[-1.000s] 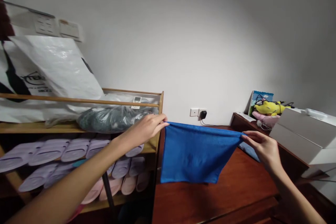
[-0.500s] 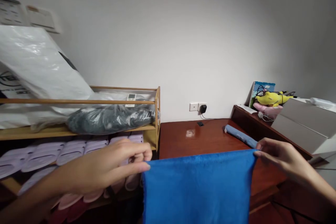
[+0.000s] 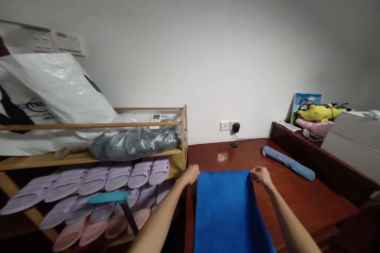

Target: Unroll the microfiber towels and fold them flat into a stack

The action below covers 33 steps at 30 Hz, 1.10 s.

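A blue cloth (image 3: 225,209) is stretched between my two hands over the reddish-brown desk (image 3: 299,201). Its far left corner is pinched by my left hand (image 3: 191,174), near the desk's left edge. My right hand (image 3: 261,176) grips the far right corner between thumb and fingers. The top edge runs nearly straight between them, while the near part drops out of the frame at the bottom. To the right of my right hand lies a rolled light-blue cloth (image 3: 289,163), apart from it.
At left stands a wooden rack (image 3: 184,138) with a plastic-wrapped dark bundle (image 3: 136,140), a white bag (image 3: 59,87) and several lilac slippers (image 3: 118,178). A black plug (image 3: 236,127) sits in the wall socket. On the raised ledge lies a yellow plush toy (image 3: 319,113) near white boxes (image 3: 353,134).
Both hands have moved forward, away from me, over the desk, carrying the cloth's edge with them. They are closer together in view. The view has shifted slightly left.
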Each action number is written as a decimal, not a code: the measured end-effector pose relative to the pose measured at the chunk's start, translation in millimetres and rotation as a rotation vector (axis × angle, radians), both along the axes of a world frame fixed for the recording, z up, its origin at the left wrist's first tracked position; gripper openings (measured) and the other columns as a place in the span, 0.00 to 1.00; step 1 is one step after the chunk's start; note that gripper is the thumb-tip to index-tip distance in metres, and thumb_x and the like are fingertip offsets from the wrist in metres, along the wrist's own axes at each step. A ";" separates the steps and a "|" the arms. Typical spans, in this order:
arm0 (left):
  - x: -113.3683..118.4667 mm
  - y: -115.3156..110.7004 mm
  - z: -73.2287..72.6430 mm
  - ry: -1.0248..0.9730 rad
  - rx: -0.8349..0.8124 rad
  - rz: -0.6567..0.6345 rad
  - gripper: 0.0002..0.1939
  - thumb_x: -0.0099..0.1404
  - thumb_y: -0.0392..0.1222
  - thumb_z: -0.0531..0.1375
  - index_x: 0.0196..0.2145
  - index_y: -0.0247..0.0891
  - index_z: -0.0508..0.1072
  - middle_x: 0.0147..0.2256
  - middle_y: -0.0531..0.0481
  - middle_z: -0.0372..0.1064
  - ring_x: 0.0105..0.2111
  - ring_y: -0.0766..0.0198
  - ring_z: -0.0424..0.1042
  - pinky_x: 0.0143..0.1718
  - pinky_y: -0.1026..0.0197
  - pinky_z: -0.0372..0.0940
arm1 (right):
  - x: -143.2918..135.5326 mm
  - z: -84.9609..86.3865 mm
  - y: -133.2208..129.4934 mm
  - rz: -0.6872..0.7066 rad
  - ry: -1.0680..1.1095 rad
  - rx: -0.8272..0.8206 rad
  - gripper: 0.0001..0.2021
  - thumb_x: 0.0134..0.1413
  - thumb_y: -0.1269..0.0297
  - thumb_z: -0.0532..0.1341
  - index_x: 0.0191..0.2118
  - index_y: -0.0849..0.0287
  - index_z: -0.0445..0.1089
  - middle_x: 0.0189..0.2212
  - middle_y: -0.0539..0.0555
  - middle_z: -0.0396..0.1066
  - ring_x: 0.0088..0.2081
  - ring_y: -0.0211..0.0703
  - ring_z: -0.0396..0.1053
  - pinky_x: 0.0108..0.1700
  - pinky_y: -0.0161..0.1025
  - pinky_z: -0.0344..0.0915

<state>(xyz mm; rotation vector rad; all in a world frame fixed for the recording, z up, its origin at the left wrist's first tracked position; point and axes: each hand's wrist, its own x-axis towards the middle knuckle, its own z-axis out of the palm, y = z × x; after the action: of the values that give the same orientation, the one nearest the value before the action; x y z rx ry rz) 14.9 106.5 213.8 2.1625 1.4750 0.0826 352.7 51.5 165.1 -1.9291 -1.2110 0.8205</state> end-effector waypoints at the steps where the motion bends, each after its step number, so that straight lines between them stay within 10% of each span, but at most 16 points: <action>1: 4.0 4.1 -14.2 0.048 0.026 0.044 0.14 0.65 0.49 0.56 0.39 0.35 0.69 0.34 0.51 0.69 0.30 0.67 0.69 0.32 0.59 0.67 | -2.8 -12.8 5.3 -0.020 -0.013 -0.009 0.10 0.57 0.60 0.57 0.34 0.63 0.66 0.26 0.48 0.72 0.25 0.33 0.70 0.27 0.33 0.67; 8: 14.6 20.5 -78.6 0.227 0.270 0.156 0.16 0.68 0.40 0.50 0.51 0.33 0.64 0.40 0.43 0.72 0.40 0.58 0.72 0.42 0.51 0.67 | -6.8 -59.6 22.5 -0.055 -0.219 0.033 0.12 0.58 0.60 0.52 0.38 0.60 0.69 0.32 0.56 0.76 0.33 0.43 0.74 0.37 0.43 0.70; 12: 54.7 4.0 -103.8 0.208 0.433 0.074 0.28 0.64 0.28 0.43 0.62 0.33 0.50 0.57 0.35 0.59 0.57 0.53 0.58 0.56 0.47 0.55 | -63.8 -75.8 27.1 0.034 -0.397 0.134 0.21 0.59 0.61 0.45 0.54 0.62 0.62 0.48 0.66 0.70 0.50 0.53 0.68 0.50 0.52 0.63; 16: 83.4 -17.0 -137.3 0.139 0.503 -0.066 0.29 0.66 0.35 0.42 0.64 0.39 0.43 0.64 0.45 0.46 0.63 0.58 0.45 0.61 0.50 0.49 | -113.6 -94.6 24.7 0.363 -0.459 0.240 0.24 0.58 0.58 0.48 0.60 0.53 0.55 0.61 0.53 0.55 0.62 0.43 0.50 0.61 0.44 0.51; 19: 68.3 -17.7 -156.0 0.119 0.517 -0.089 0.28 0.68 0.48 0.42 0.64 0.41 0.44 0.64 0.46 0.44 0.64 0.55 0.44 0.61 0.43 0.47 | -94.0 -107.9 15.1 0.419 -0.537 0.217 0.26 0.58 0.49 0.47 0.61 0.49 0.53 0.64 0.52 0.48 0.64 0.45 0.43 0.63 0.51 0.44; 27: 55.6 2.5 -135.6 0.139 0.508 -0.030 0.29 0.68 0.55 0.41 0.63 0.41 0.50 0.64 0.45 0.45 0.63 0.55 0.45 0.62 0.42 0.44 | -19.5 -100.3 16.1 0.273 -0.773 0.091 0.30 0.59 0.44 0.40 0.64 0.51 0.44 0.65 0.54 0.44 0.65 0.44 0.41 0.63 0.55 0.41; 33: 58.0 -67.5 -123.2 0.057 0.580 -0.147 0.31 0.69 0.52 0.40 0.65 0.39 0.34 0.66 0.48 0.36 0.65 0.59 0.36 0.63 0.47 0.42 | -58.5 -95.4 -35.6 0.296 -0.739 0.129 0.32 0.59 0.44 0.39 0.65 0.53 0.35 0.66 0.55 0.36 0.66 0.44 0.36 0.64 0.53 0.41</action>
<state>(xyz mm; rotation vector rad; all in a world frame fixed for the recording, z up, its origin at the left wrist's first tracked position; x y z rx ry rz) 72.9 39.0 90.6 2.7419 1.4407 0.4489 294.2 15.9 69.7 -2.0328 -1.9593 0.1283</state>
